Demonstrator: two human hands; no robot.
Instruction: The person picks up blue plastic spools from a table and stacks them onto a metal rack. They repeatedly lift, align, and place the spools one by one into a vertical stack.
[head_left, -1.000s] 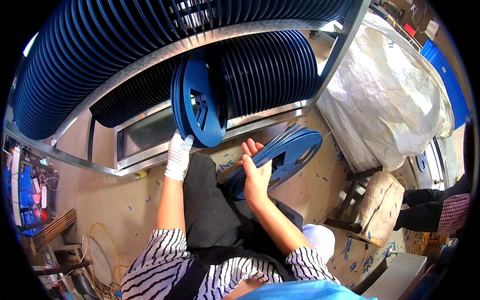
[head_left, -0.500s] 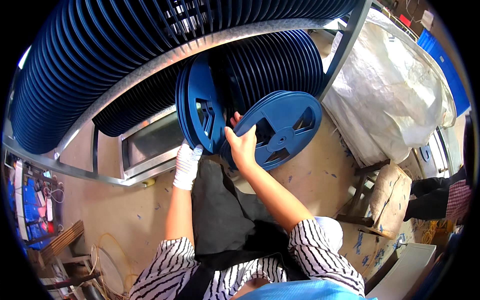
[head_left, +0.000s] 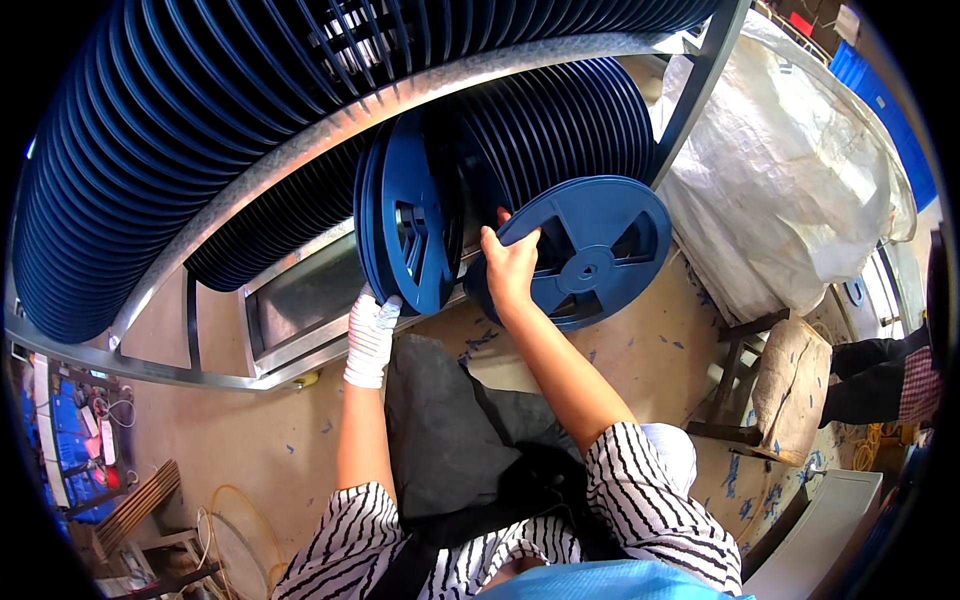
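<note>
My left hand [head_left: 371, 334], in a white striped glove, closes on the lower rim of a few blue plastic reels [head_left: 412, 170] that stand upright side by side. Bare and further right, my right hand [head_left: 512, 268] grips the left edge of a blue reel [head_left: 622, 205], thumb on its face and fingers partly hidden behind. That reel has a round hub and cut-out windows, and it leans with its face toward me. Just behind both hands, a long row of blue reels [head_left: 575, 125] lies on the lower level of a metal rack.
A curved-looking metal rack bar [head_left: 330, 115] crosses above my hands, under a large upper row of blue reels [head_left: 130, 170]. White sheeting [head_left: 790, 170] covers something at the right. Nearby are a worn stool [head_left: 790, 390] and a person's dark-clad legs [head_left: 870, 375]. Blue scraps litter the floor.
My right hand has moved right with its reel, widening the gap to the reels at my left hand. That reel's face has turned more toward me. My left hand has barely shifted.
</note>
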